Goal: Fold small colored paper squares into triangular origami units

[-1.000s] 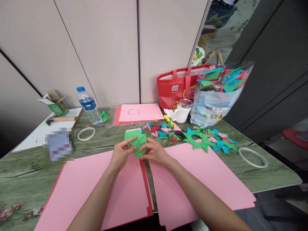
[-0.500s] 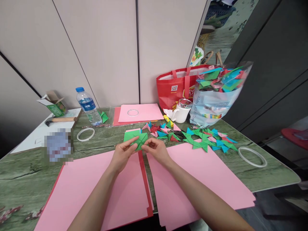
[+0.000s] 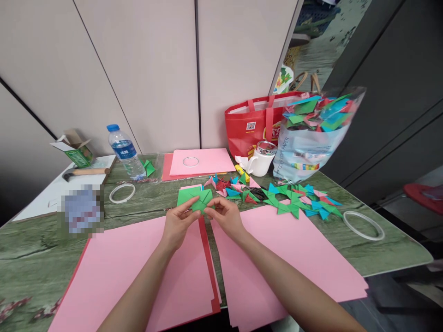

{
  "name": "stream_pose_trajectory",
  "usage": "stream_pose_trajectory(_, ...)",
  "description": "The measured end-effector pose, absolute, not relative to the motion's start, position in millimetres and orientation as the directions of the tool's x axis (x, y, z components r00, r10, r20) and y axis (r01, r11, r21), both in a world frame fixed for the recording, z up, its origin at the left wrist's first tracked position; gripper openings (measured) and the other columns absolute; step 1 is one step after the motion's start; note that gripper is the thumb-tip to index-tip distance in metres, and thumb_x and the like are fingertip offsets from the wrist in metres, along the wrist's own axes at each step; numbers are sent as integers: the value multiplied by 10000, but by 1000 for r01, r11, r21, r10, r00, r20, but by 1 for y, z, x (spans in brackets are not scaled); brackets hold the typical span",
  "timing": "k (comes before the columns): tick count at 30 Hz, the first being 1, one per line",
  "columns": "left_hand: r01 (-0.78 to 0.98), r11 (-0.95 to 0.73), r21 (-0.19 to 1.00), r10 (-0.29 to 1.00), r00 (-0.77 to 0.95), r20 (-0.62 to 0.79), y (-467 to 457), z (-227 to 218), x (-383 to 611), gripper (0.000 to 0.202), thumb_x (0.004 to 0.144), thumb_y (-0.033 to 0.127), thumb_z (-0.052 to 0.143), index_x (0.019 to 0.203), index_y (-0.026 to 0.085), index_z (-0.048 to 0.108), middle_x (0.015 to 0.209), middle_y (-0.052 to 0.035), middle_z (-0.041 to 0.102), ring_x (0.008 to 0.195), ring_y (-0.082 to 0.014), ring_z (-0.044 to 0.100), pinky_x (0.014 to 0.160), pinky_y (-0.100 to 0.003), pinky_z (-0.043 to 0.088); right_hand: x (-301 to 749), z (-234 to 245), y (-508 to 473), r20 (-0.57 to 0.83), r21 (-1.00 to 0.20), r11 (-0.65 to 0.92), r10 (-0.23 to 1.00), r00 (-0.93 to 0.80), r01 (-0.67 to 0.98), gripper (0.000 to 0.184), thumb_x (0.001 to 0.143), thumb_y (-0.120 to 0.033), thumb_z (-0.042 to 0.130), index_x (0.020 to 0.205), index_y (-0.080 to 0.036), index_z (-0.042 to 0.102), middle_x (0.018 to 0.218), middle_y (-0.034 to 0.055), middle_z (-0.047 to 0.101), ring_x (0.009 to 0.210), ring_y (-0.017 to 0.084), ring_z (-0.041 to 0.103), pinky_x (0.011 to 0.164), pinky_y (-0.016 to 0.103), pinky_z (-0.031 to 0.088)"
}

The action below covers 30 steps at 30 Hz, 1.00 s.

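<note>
A green folded paper piece (image 3: 202,201) is pinched between both hands at the middle of the table. My left hand (image 3: 177,222) grips its left side with thumb and fingers closed. Closed on its right side is my right hand (image 3: 225,216). Just behind lies a small stack of green and pink square sheets (image 3: 187,193). Large pink sheets (image 3: 145,272) lie under my forearms, with another pink stack (image 3: 294,249) to the right.
Several folded paper pieces (image 3: 294,200) lie scattered right of centre. A clear bag of folded papers (image 3: 311,133), a red bag (image 3: 256,124), a white mug (image 3: 261,159), a water bottle (image 3: 124,152) and tape rings (image 3: 122,192) (image 3: 363,224) stand around the green table (image 3: 387,249).
The green piece has been folded smaller and lifted slightly away from me. Both hands shifted with it and stay pinched on it.
</note>
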<state>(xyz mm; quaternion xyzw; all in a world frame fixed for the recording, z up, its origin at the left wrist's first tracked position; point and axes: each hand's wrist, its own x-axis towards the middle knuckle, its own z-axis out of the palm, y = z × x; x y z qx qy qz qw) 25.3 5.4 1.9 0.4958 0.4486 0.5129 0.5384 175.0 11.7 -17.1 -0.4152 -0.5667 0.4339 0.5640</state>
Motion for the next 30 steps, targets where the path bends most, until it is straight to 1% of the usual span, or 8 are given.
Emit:
stream_pose_trajectory(3,-112,-27,993,997,62,35,6,-1,25,485,591,248,725,1060,172,630,508,55,527,506,-85,454,520,-221,389,175,-17,11,311,-951,310,950,-12,-11,239,609,-331,699,748,-182,573,714,9,569,617,125,520,558,250,457)
stream_pose_trajectory(7,-98,-35,995,998,51,41,7,-4,25,505,588,254,729,1074,168,622,526,47,556,526,-94,481,529,-218,410,174,-17,11,276,-959,273,961,-24,-82,219,622,-295,686,754,-183,553,693,-5,540,608,115,502,552,241,445)
stream_pose_trajectory(10,-168,-7,986,998,62,18,7,-2,26,479,604,270,721,1062,168,628,728,-15,656,683,-146,568,639,-263,472,173,-16,11,250,-961,245,968,-31,-128,229,613,-280,693,755,-179,544,685,-9,522,614,115,500,562,242,448)
stream_pose_trajectory(12,-259,12,966,997,78,8,6,0,28,408,642,307,691,1024,172,648,874,-53,666,812,-187,584,714,-311,490,173,-16,11,237,-962,229,971,-36,-148,234,610,-267,695,761,-173,543,693,-5,521,633,119,506,583,249,455)
stream_pose_trajectory(14,-337,18,941,996,88,12,6,2,29,357,677,349,655,984,168,666,920,-70,659,866,-206,581,735,-340,497,174,-16,12,225,-962,216,974,-40,-166,236,608,-256,696,766,-171,543,708,0,527,650,122,514,600,255,459)
stream_pose_trajectory(16,-348,14,937,996,88,17,6,2,29,351,678,349,656,979,169,668,894,-65,663,840,-196,586,725,-334,500,174,-16,12,217,-961,206,975,-43,-182,236,604,-248,697,765,-171,542,712,-1,529,653,122,516,600,255,458)
stream_pose_trajectory(22,-129,-30,991,998,48,37,6,-5,27,517,584,229,736,1084,171,616,642,4,637,631,-133,565,605,-246,469,174,-18,13,211,-960,201,977,-34,-195,245,583,-255,709,752,-175,550,688,-13,525,630,116,514,588,250,452)
stream_pose_trajectory(30,-129,-67,989,995,61,76,5,-8,29,508,612,197,715,1105,169,599,666,10,620,615,-101,542,581,-206,440,174,-21,15,176,-965,167,984,-26,-201,258,566,-258,717,740,-177,545,673,-25,522,620,112,513,586,247,457)
